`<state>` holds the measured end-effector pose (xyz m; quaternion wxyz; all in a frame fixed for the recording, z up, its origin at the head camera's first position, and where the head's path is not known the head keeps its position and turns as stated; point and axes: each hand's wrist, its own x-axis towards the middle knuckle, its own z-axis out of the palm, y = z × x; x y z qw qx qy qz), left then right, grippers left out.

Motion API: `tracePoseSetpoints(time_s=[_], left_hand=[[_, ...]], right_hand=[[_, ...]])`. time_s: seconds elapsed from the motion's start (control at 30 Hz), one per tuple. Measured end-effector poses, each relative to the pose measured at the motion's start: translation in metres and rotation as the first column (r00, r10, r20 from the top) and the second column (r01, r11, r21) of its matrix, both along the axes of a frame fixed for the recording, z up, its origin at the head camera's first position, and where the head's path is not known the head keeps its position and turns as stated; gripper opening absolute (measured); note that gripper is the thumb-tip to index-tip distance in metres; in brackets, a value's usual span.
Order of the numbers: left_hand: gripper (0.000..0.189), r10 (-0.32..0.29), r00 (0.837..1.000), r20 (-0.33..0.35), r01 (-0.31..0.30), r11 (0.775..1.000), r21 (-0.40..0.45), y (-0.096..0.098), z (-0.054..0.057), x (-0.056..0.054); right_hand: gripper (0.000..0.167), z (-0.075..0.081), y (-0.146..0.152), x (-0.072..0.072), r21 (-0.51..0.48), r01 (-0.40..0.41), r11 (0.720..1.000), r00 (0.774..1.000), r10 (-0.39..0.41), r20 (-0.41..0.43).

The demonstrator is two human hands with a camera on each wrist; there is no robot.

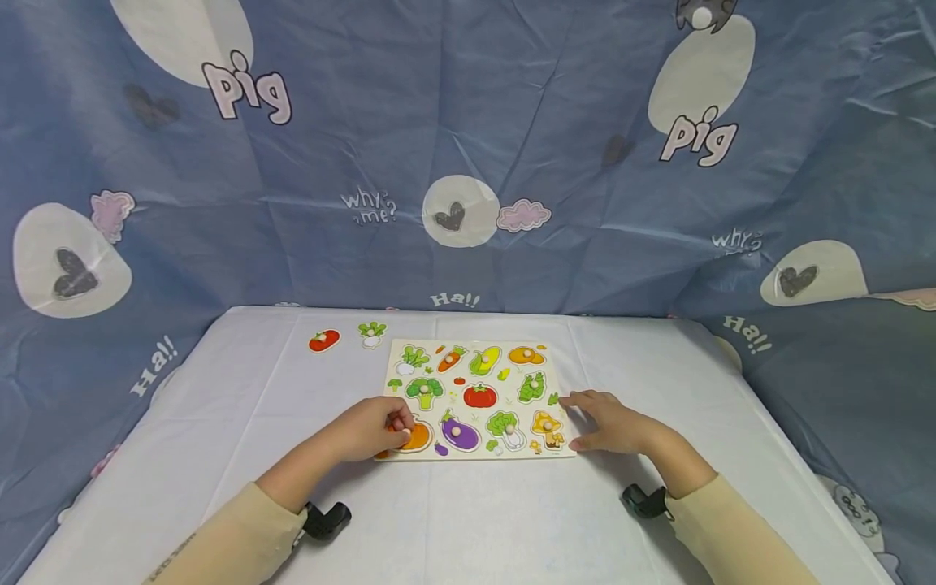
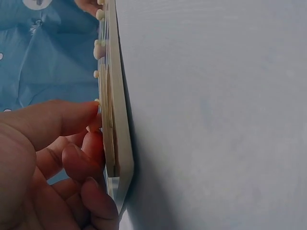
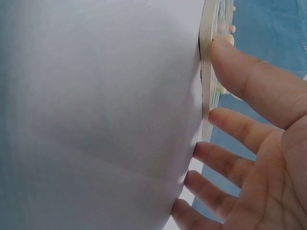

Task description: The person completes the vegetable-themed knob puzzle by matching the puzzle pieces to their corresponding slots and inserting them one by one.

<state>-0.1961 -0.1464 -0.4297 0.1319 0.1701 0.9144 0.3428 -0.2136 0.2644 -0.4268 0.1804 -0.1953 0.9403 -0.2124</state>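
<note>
A wooden vegetable puzzle board (image 1: 446, 393) lies on the white table. My left hand (image 1: 374, 429) is at its near left corner, thumb and finger pinching the knob of the orange pumpkin piece (image 1: 419, 437). In the left wrist view, the pumpkin piece's edge (image 2: 111, 163) sits slightly proud of the board at one end. My right hand (image 1: 608, 422) touches the board's right edge near the mushroom piece (image 1: 547, 426), fingers spread and nearly straight. In the right wrist view, the thumb (image 3: 240, 72) and index fingertip meet the board's side.
Beyond the board's far left corner lie a loose tomato piece (image 1: 324, 340) and a loose turnip piece (image 1: 371, 334). Knobbed pieces such as the eggplant (image 1: 461, 433) and broccoli (image 1: 424, 392) sit in the board. A blue printed cloth (image 1: 468, 106) hangs behind the table.
</note>
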Motion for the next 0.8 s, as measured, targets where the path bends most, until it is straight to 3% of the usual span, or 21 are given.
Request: tracePoseSetpoints(time_s=[0.8], left_hand=[[0.015,0.025,1.000,0.012,-0.025,0.999,-0.022,0.0047,-0.0021,-0.0002]], right_hand=[[0.079,-0.0015,0.0024,-0.0010,0.002,0.006,1.000,1.000,-0.006,-0.002]])
